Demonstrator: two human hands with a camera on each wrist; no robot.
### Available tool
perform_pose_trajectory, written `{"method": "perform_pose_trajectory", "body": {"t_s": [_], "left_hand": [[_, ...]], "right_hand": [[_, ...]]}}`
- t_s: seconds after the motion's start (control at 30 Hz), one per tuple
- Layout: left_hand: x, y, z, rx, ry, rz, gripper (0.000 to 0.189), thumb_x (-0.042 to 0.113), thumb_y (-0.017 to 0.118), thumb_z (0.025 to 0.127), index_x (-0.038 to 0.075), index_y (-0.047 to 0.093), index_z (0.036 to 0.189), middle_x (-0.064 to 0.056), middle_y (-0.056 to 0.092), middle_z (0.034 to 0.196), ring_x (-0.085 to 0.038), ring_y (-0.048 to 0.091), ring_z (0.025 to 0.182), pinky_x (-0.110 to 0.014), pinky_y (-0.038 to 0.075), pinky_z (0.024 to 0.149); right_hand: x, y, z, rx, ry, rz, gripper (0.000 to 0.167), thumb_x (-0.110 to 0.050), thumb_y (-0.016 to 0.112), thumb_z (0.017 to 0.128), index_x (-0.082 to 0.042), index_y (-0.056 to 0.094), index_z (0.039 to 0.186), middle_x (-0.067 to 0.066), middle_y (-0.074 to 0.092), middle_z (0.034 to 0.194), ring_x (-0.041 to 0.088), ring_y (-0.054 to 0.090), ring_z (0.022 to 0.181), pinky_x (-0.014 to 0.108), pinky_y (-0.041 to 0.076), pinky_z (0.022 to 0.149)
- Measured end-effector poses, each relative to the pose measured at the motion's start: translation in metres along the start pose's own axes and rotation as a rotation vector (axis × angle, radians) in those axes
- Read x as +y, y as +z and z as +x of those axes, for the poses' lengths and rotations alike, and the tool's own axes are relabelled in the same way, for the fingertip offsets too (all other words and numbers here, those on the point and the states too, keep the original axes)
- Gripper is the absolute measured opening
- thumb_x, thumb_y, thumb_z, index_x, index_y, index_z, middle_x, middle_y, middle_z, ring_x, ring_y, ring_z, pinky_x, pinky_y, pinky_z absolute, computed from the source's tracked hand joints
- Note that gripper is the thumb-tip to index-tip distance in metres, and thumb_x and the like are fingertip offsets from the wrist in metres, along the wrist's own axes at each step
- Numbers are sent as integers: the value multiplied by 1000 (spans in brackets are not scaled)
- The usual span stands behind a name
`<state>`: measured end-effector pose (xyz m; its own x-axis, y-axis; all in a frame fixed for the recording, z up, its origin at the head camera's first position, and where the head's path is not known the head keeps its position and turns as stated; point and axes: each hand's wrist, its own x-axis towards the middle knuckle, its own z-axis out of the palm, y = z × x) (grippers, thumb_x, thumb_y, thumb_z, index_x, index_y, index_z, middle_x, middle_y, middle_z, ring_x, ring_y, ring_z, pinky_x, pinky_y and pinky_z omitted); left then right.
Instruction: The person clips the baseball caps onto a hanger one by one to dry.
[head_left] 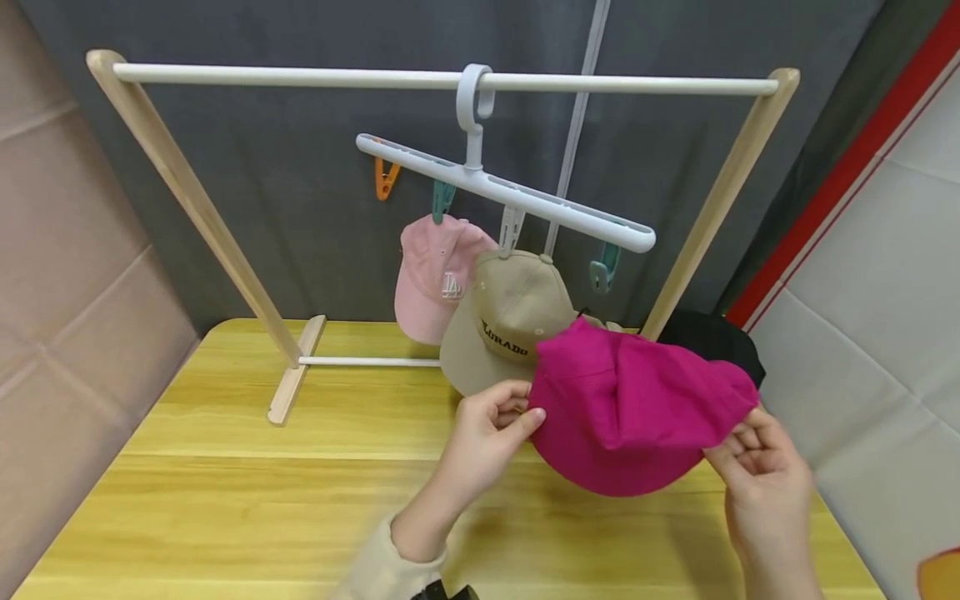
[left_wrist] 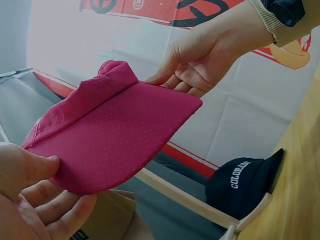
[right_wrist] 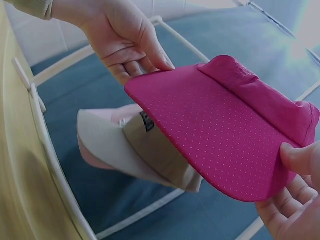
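Note:
A magenta cap (head_left: 637, 400) is held up between both hands in front of the rack, brim toward the person. My left hand (head_left: 480, 442) pinches the brim's left edge, thumb on top. At the other side my right hand (head_left: 765, 475) pinches the right edge. Small light dots cover the brim's surface in the right wrist view. Behind the cap, a white hanger (head_left: 525, 193) hangs tilted. From its clips hang a pink cap (head_left: 427, 267) and a beige cap (head_left: 525, 287) lettered in black. An orange clip (head_left: 386, 180) and a teal clip (head_left: 602, 271) hang with nothing in them.
The hanger's hook loops over the white top rod (head_left: 300, 77) of a wooden-legged rack (head_left: 195, 192). A black cap (left_wrist: 237, 182) with white lettering lies by the rack's right foot. The wooden table (head_left: 262, 500) spreads below, with a grey curtain (head_left: 262, 167) behind.

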<state>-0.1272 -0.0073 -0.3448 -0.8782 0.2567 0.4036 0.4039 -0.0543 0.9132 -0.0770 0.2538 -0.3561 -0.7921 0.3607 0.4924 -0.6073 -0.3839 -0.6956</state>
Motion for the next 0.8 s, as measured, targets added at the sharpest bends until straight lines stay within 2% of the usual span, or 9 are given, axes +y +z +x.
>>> {"method": "perform_pose_trajectory", "body": {"t_s": [0.17,0.3,0.47,0.57,0.8], "left_hand": [[5,-9,-4,11,30,-2,15,-1,67,87,-5,67,102,-14,69,86,-18,66,77,-31,56,71],[6,-18,-6,28,36,13,15,-1,67,87,-5,67,102,-13,69,88,-18,65,79,-31,55,71],[10,-27,-7,43,39,16,16,0,67,88,-5,66,103,-14,69,88,-18,66,77,-31,55,70],[11,-33,-7,58,38,22,16,-2,67,87,-6,66,103,-14,69,88,-17,66,77,-30,55,69],[11,-46,-8,84,31,36,17,-4,67,86,-8,65,103,-16,69,88,-16,65,78,-30,55,70]], "right_hand": [[1,9,0,-75,-12,10,41,34,42,81,18,52,117,21,66,104,24,66,92,27,52,82],[2,17,-1,-80,16,-8,39,31,50,81,16,53,117,20,66,103,23,66,91,26,53,81],[2,27,0,-121,3,-108,37,27,55,81,14,54,116,16,67,102,20,66,90,25,52,81],[6,33,1,-128,3,-92,35,25,57,81,14,55,113,16,67,100,21,66,89,25,53,81],[12,43,1,-150,18,-66,36,28,54,81,12,55,113,17,66,99,22,65,90,24,52,81]]}}
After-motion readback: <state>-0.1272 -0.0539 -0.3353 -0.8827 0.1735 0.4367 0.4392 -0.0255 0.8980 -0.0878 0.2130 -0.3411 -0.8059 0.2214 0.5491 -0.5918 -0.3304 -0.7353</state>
